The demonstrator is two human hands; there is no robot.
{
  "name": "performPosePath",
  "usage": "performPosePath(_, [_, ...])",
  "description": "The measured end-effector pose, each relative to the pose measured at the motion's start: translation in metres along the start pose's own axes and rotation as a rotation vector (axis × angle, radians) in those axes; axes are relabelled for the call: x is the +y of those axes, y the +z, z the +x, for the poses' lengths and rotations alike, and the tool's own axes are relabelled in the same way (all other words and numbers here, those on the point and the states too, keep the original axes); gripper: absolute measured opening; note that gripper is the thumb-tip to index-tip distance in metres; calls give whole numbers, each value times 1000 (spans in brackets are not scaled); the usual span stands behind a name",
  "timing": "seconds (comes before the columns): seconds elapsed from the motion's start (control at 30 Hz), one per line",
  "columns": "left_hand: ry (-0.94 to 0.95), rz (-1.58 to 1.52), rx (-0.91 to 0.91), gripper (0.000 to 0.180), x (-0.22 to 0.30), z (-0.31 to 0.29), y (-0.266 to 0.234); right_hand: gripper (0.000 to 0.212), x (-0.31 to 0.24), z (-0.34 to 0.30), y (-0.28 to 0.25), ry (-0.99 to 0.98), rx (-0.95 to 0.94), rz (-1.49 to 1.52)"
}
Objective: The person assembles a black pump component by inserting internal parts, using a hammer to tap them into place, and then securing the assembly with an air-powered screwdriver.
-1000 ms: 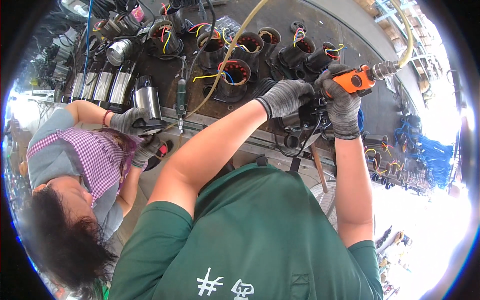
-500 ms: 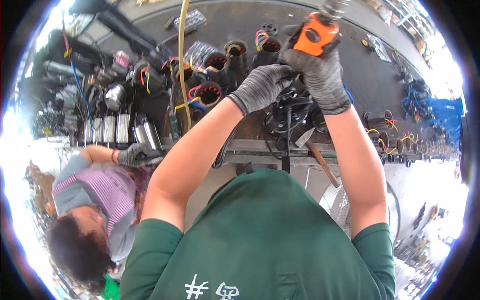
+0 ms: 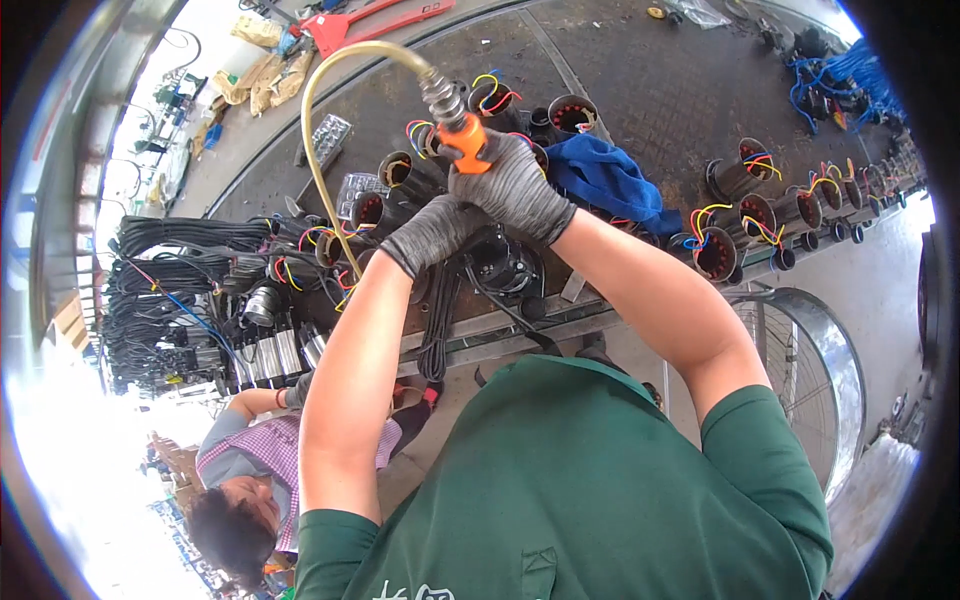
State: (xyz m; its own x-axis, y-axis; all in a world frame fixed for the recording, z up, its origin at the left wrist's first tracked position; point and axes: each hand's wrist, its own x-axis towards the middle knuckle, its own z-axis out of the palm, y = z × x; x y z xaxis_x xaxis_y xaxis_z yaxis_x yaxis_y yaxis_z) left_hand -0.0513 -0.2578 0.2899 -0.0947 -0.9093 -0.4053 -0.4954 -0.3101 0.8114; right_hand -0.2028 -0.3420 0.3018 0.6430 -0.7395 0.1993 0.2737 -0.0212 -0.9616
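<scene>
My right hand point(image 3: 512, 188), in a grey knit glove, is closed around an orange air tool point(image 3: 463, 143) with a metal spring and a yellowish hose point(image 3: 313, 110) at its upper end. Just below and left of it, my gloved left hand point(image 3: 437, 236) reaches in under the right; its fingertips are hidden, so what they touch cannot be seen. Beneath both hands sits a black round part point(image 3: 503, 262) near the bench's front edge. Several dark motor housings point(image 3: 397, 172) with coloured wires stand around the hands.
A blue cloth point(image 3: 608, 180) lies right of my hands. More wired housings point(image 3: 757, 212) line the right front edge. Black cable bundles point(image 3: 190, 235) and silver cylinders point(image 3: 270, 358) are at left. A co-worker point(image 3: 250, 480) is at lower left; a large fan point(image 3: 810, 370) stands at right.
The view has swung, so the bench appears rotated. My hands and the orange tool have shifted left in the picture, and the left hand now lies under the right. The tool stays in my right hand.
</scene>
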Motion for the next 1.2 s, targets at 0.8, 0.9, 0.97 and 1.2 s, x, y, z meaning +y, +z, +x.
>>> performPosePath(0.8, [45,524,190,35,16,-17,18,28,-13,13,3,-31,-334,-219])
performPosePath(0.9, [-69,-13,305,39,16,-17,26,28,-16,14,2,-18,-351,-287])
performPosePath(0.97, [-3,107,320,41,13,-16,27,29,-11,13,4,-136,-327,-302])
performPosePath(1.2, [-8,-81,353,45,1,-14,23,28,-12,16,7,-137,-376,-314])
